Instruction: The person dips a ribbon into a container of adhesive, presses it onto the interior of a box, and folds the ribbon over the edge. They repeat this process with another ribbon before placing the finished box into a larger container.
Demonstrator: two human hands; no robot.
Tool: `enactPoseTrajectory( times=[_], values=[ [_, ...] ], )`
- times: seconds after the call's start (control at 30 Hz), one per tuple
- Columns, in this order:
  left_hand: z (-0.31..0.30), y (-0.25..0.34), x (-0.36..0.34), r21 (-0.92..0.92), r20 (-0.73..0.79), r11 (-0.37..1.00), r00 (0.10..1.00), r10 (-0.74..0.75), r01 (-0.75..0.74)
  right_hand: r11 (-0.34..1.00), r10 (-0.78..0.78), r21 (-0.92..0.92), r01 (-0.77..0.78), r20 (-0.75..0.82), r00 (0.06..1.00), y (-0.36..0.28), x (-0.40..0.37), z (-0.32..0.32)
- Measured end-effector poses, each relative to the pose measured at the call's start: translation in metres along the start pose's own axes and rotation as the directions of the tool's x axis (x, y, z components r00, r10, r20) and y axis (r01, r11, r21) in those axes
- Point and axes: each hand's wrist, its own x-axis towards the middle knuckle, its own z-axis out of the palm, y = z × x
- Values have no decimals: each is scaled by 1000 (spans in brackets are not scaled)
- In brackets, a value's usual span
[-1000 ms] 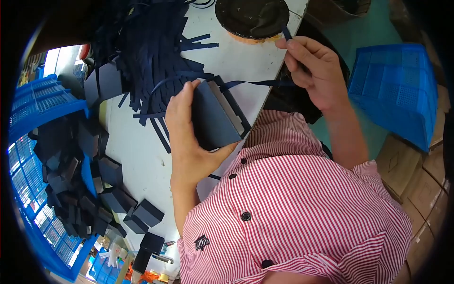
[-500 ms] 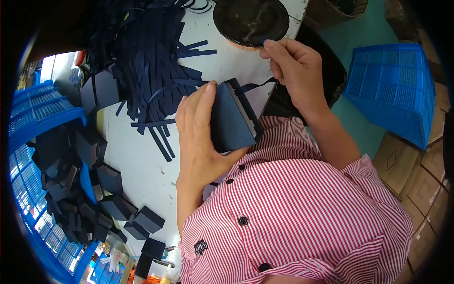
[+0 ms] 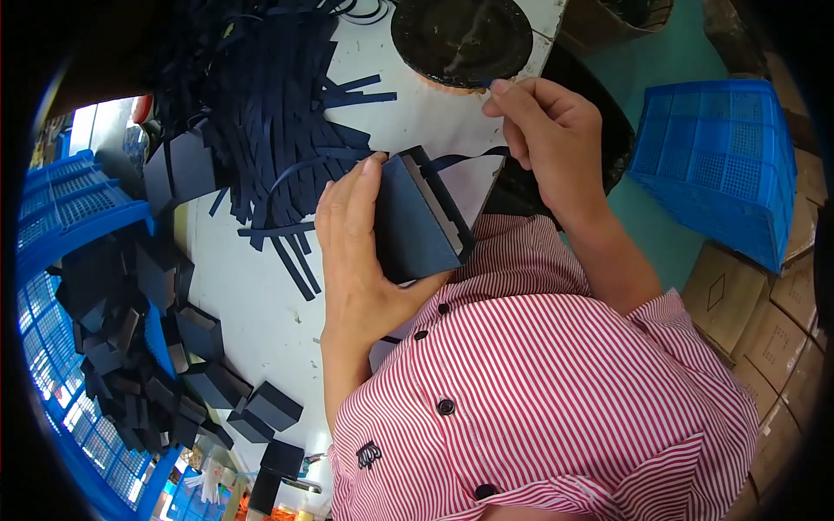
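My left hand [image 3: 352, 252] is wrapped round a dark blue box [image 3: 415, 221], its fingers on the far left edge and its thumb along the lower edge. A dark ribbon [image 3: 469, 158] runs from the box's upper right side towards my right hand [image 3: 549, 130]. The right hand's thumb and forefinger are pinched together beside the round black dish; the ribbon passes behind its lower fingers, and a small dark blue tip shows at the pinch. Left of the box, a heap of dark blue strips [image 3: 282, 113] lies on the white table [image 3: 261, 321].
The round black dish [image 3: 462, 39] stands at the table's far edge. Dark boxes [image 3: 274, 405] lie along the left side, many in a blue crate [image 3: 82, 213]. Another blue crate [image 3: 712, 165] and cardboard cartons [image 3: 725, 291] are at the right.
My left hand and the box have shifted slightly left. My right hand has moved a little right and down, still pinched.
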Motion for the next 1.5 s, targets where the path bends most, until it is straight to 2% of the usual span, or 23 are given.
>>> enactPoseTrajectory(
  times=[0.13,0.33,0.43,0.53,0.63,0.77,0.87,1.03,1.17,1.27,1.37,1.5],
  values=[
    [0,0,1,6,-6,1000,1000,5,-5,999,1,41,-1,2,1000,6,4,2],
    [-5,-2,3,100,-22,995,999,26,-23,996,66,-55,-66,-4,998,14,3,-2],
    [-8,-4,1,123,-47,992,998,42,-36,994,104,-51,-101,80,991,7,-4,-15],
    [-13,-3,1,117,-75,992,995,66,-57,989,34,-147,-8,177,984,-6,-13,-21],
    [-19,-7,2,153,-115,982,985,129,-111,979,-65,-160,124,331,941,-23,-24,-22],
    [-30,-5,0,172,-181,970,963,200,-169,926,-223,-148,347,528,819,-31,-30,-13],
    [-39,-1,-2,210,-212,955,944,255,-211,910,-267,-97,404,610,746,-37,-28,-3],
    [-50,-1,-5,308,-231,908,903,361,-285,858,-317,-113,502,652,689,-37,-31,6],
    [-55,11,-6,391,-221,882,904,366,-261,853,-294,-135,504,673,679,-42,-30,10],
    [-59,17,-5,445,-203,854,899,389,-269,825,-342,-122,552,670,659,-40,-29,13],
    [-59,14,-5,453,-213,839,877,432,-303,735,-457,-59,676,693,558,-41,-25,16],
    [-58,11,-7,459,-225,830,862,454,-317,760,-450,-43,648,684,573,-40,-25,19]
  ],
)
